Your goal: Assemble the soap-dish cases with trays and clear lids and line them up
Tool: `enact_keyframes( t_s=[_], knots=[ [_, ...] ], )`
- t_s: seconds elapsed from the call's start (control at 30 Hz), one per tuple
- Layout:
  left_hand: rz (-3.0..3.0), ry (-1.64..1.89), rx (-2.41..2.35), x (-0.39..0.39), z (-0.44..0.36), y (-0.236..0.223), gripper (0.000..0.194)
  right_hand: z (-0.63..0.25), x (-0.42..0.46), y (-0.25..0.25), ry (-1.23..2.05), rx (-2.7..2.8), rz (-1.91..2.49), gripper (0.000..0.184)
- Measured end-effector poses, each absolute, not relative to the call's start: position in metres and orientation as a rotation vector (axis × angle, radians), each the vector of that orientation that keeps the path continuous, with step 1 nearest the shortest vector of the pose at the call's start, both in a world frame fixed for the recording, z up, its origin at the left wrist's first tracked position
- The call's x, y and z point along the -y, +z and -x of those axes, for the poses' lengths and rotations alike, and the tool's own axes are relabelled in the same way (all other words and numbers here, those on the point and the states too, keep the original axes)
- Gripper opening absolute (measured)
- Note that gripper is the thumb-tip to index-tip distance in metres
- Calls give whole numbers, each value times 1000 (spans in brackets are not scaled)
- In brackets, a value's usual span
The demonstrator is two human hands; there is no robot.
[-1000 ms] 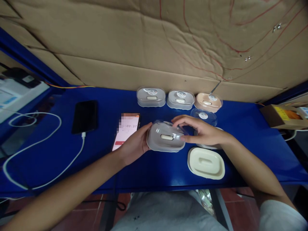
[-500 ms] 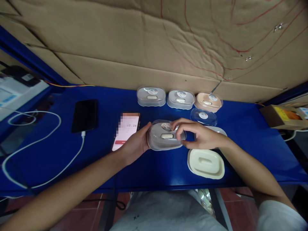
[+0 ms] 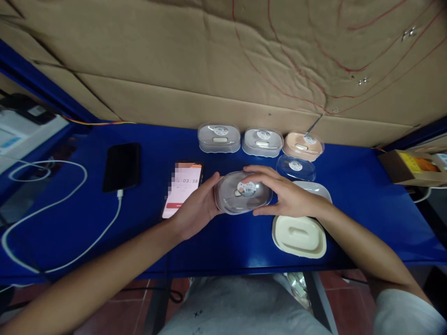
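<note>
An oval, grey plastic box with a clear lid point(image 3: 232, 200) is held between my two hands at the middle of the table. A round printed label sits on its lid, and a small cream piece shows beside the label. My left hand point(image 3: 200, 204) grips the box's left end, thumb along the side. Around the right end curls my right hand point(image 3: 284, 190), fingers over the lid's far edge and thumb near the front. Close to my right wrist lie a cream oval lid-like piece point(image 3: 299, 236) and a pale tray point(image 3: 314, 190), the latter partly hidden by the hand.
Along the cardboard backing stand two grey lidded boxes point(image 3: 219, 145) and a peach lidded box point(image 3: 303, 148). A loose clear lid point(image 3: 295, 168) lies before them. Left are a lit phone point(image 3: 185, 186) and a dark phone point(image 3: 122, 167) on a white cable. A cardboard box point(image 3: 405, 170) stands right.
My right hand has spread its fingers over the box's far edge. The label now faces me more and has shifted toward me, covering part of the cream piece.
</note>
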State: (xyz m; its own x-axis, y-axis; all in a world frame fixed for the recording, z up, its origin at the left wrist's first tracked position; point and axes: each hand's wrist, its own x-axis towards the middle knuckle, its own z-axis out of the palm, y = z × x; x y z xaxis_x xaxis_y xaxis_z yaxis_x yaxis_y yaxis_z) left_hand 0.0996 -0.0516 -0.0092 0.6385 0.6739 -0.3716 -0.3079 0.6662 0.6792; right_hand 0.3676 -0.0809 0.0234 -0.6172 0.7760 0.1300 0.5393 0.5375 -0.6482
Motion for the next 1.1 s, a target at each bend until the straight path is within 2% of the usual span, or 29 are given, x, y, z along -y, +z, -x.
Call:
enact_keyframes(
  t_s=[0.27,0.4,0.57,0.87,1.1],
  knots=[
    [-617,631,-736,50,-99,-16,28,-363,87,21,642,2478,1080,64],
    [-669,633,-754,52,-99,-18,30,-364,87,22,693,2473,1070,65],
    [-760,641,-802,53,-97,-18,42,-365,85,24,732,2463,1039,69],
    [-777,579,-842,49,-98,-28,48,-366,87,19,847,2456,1085,75],
    [-721,582,-801,50,-96,-23,37,-364,88,21,676,2497,1043,71]
  ],
)
